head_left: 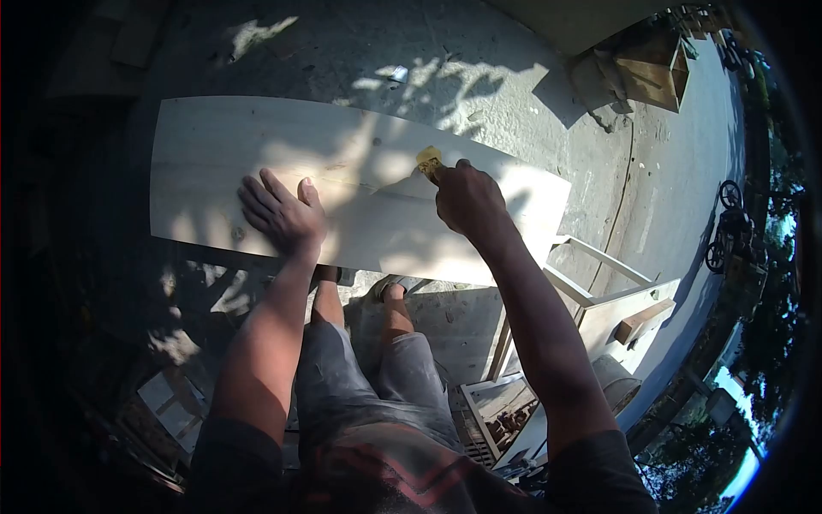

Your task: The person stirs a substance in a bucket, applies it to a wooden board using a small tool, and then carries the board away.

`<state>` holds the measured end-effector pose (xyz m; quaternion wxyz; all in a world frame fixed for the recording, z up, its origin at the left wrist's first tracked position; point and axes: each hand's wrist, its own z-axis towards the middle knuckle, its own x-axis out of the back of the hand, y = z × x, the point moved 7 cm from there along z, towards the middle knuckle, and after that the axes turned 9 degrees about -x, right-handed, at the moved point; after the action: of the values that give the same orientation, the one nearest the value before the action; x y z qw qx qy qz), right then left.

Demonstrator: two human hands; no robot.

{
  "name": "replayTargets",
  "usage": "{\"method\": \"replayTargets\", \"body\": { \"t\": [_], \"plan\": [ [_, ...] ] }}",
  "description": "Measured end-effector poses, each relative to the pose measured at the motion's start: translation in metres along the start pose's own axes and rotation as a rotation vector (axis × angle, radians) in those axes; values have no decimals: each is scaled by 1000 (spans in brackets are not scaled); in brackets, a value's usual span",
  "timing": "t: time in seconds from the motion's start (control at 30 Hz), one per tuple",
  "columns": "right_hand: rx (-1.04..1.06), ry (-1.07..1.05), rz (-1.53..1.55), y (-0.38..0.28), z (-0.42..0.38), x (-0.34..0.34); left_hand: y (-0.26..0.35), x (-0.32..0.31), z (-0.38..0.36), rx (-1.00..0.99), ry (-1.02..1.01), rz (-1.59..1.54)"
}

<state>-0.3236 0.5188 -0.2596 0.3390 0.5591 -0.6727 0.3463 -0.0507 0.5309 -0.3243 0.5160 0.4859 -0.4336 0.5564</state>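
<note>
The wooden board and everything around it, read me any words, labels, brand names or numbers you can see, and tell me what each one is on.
None: no readable text shows in the head view.
The board: bare pale wood, no print or marks that read as letters.
The yellow pad held in the right hand: no label visible.
The left hand rests flat on the board.
The wooden crate at top right: too small to tell.

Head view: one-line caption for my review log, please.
Left hand pressed flat on a pale wooden board; right hand holds a small yellowish piece against it.
</note>
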Motion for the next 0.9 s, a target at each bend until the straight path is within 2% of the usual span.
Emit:
{"method": "replayTargets", "body": {
  "t": [0.1,0.17,0.27,0.3,0.4,0.43,0.5,0.57,0.67,0.77,0.83,0.9],
  "plan": [
    [-42,59,49,-10,-6,-8,2,2,-1,-6,10,-7],
    [-42,-3,18,-16,-1,-4,1,1,-3,7,1,-2],
    [5,186,133,-24,-7,-8,0,-1,-3,-17,-1,9],
    [4,194,133,-24,-9,-8,1,-1,-3,-19,6,6],
    [-47,22,185,-23,-12,-6,-1,-5,-2,-24,21,34],
    [-55,15,188,-24,-9,-10,-2,-6,-2,-21,16,32],
    [3,135,237,-26,-5,-9,1,-4,-8,-24,4,20],
    [24,136,232,-24,-4,-11,1,-2,-4,-9,3,6],
    [30,31,62,-31,-5,-6,-2,-5,-1,-1,-21,5],
    [17,144,147,-30,2,2,1,-3,-8,-5,-29,8],
    [81,43,60,-31,2,3,-1,-5,-2,2,-27,25],
    [70,192,69,-24,7,13,-1,-7,-4,-9,-31,27]
  ]
}}
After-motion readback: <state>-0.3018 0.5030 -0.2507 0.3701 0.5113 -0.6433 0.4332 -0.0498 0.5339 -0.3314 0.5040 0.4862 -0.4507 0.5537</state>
